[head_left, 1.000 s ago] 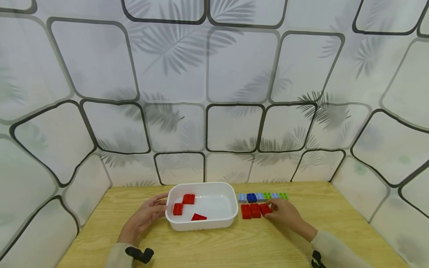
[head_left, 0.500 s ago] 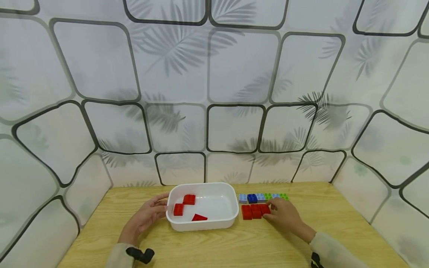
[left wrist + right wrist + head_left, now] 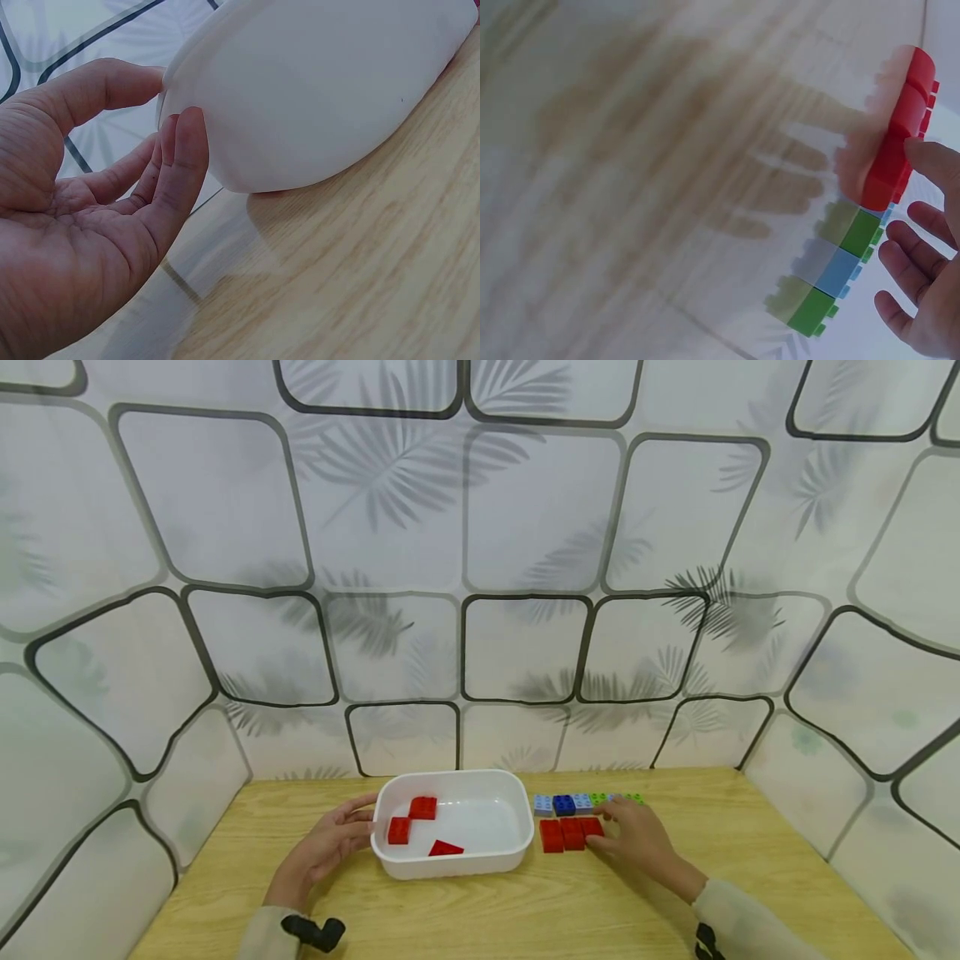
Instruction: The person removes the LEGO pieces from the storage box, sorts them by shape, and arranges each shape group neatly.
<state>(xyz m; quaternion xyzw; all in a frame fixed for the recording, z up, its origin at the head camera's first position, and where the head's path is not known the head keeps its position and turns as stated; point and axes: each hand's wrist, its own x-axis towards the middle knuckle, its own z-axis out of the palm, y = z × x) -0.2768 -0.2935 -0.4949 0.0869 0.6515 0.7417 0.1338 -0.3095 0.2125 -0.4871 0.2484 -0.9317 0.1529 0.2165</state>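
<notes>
Three red toy building bricks (image 3: 573, 835) stand side by side right of a white plastic tub (image 3: 450, 867). At the right end brick (image 3: 591, 827) is my right hand (image 3: 643, 843), its thumb and index finger spaced apart. In the right wrist view a digit's tip lies right at the side of a red brick (image 3: 889, 169), while the other fingers (image 3: 907, 259) hang loose beside the row. My left hand (image 3: 327, 845) touches the tub's left end with relaxed fingers; the left wrist view has the fingertips (image 3: 193, 124) at its white wall (image 3: 300, 97).
Inside the tub lie red bricks: one at the back (image 3: 423, 808), one at the left (image 3: 399, 831), and another partly hidden by the front wall (image 3: 446, 848). Behind the red row runs a line of light blue, dark blue (image 3: 564, 805) and green bricks on the wooden table (image 3: 480, 918).
The right end red brick has turned from a slant to sit straight against its neighbour. My right fingers have eased apart around it. The left hand stays at the tub.
</notes>
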